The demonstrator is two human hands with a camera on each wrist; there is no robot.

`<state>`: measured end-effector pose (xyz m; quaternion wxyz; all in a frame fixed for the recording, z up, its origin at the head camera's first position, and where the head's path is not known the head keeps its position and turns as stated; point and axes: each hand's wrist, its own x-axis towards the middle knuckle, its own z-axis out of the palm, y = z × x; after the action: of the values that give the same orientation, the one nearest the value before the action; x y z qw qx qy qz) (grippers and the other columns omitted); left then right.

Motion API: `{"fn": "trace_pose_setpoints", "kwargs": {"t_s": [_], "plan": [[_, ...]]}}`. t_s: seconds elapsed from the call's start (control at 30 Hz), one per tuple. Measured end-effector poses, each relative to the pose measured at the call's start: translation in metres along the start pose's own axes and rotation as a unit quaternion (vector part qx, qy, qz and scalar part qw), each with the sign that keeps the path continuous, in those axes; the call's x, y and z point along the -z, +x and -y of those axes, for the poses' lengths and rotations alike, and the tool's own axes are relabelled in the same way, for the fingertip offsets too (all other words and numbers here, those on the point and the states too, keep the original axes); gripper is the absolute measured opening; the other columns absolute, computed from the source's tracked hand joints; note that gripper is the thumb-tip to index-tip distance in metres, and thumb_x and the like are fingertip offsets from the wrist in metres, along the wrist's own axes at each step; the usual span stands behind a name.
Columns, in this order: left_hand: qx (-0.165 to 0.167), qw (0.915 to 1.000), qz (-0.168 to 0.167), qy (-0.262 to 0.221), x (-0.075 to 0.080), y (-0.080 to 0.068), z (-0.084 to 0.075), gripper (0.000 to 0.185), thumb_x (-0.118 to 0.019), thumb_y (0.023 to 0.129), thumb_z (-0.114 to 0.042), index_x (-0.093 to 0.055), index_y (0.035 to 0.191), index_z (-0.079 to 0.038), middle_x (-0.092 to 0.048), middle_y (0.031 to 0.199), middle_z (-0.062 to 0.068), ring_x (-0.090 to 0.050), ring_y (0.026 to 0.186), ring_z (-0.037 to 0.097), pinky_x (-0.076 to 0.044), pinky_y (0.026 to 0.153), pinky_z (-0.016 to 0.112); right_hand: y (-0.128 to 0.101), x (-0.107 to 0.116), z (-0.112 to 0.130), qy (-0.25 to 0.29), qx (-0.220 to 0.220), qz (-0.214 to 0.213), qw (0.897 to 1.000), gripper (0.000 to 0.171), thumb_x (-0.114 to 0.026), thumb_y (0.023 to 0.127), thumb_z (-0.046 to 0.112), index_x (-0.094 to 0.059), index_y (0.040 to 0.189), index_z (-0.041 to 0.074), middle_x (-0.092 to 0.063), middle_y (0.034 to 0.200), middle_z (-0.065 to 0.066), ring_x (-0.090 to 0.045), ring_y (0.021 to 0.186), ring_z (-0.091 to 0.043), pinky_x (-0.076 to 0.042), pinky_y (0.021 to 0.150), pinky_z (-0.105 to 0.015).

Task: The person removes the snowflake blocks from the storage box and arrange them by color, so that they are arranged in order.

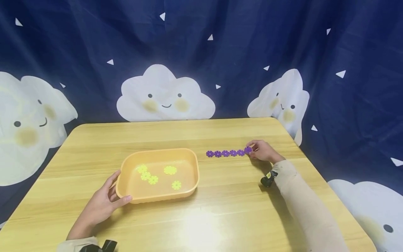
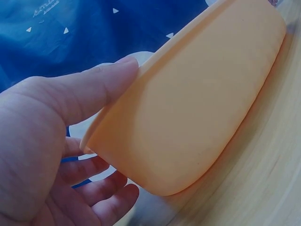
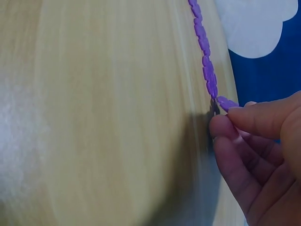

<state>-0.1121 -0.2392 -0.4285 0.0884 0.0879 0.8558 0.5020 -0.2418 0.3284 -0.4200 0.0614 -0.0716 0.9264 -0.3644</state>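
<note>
1. The left hand is gripping the left end of the orange tray, thumb on the near wall and fingers curled round its rim (the left wrist view shows the thumb pressed against the tray's outside).
2. The tray is sitting on the table, left of the middle and nearer the front edge, and is holding yellow discs.
3. The right hand is pinching a purple disc between thumb and fingertips, held slightly tilted.
4. That disc is lying at the right end of the purple row, touching it or nearly so, towards the table's back right corner.
</note>
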Motion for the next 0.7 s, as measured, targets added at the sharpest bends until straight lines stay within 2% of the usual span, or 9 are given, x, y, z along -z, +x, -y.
{"fn": "trace_pose_setpoints", "kwargs": {"t_s": [0.2,0.43,0.7], "plan": [[-0.004,1.0000,0.000,-0.008,0.0010,-0.0004,0.0002,0.103,-0.075,0.087,-0.027,0.000,0.155,-0.004,-0.020,0.153,0.032,-0.041,0.130,0.042,-0.044,0.085,0.009,-0.0014,0.0002,0.0007,-0.045,-0.011,0.003,0.999,0.028,-0.067,0.083,-0.007,-0.063,0.111,-0.005,-0.064,0.081,-0.013,-0.059,0.061,-0.016,-0.053,0.055,-0.027],[-0.006,0.9998,-0.002,-0.017,0.0003,-0.0005,0.0009,0.104,-0.075,0.087,-0.026,-0.001,0.155,-0.004,-0.024,0.151,0.032,-0.042,0.129,0.042,-0.045,0.085,0.010,-0.0011,0.0008,-0.0010,-0.054,-0.025,0.022,0.998,0.028,-0.068,0.086,0.000,-0.062,0.113,-0.004,-0.063,0.075,-0.010,-0.059,0.056,-0.016,-0.050,0.053,-0.028],[-0.010,0.9997,-0.005,-0.022,0.0005,-0.0015,0.0000,0.104,-0.076,0.086,-0.025,-0.002,0.155,-0.003,-0.027,0.150,0.033,-0.043,0.129,0.042,-0.046,0.085,0.012,0.0006,0.0024,0.0039,-0.071,-0.035,0.022,0.997,0.030,-0.071,0.087,0.005,-0.063,0.115,-0.003,-0.066,0.080,-0.011,-0.061,0.060,-0.016,-0.051,0.055,-0.028]]}}
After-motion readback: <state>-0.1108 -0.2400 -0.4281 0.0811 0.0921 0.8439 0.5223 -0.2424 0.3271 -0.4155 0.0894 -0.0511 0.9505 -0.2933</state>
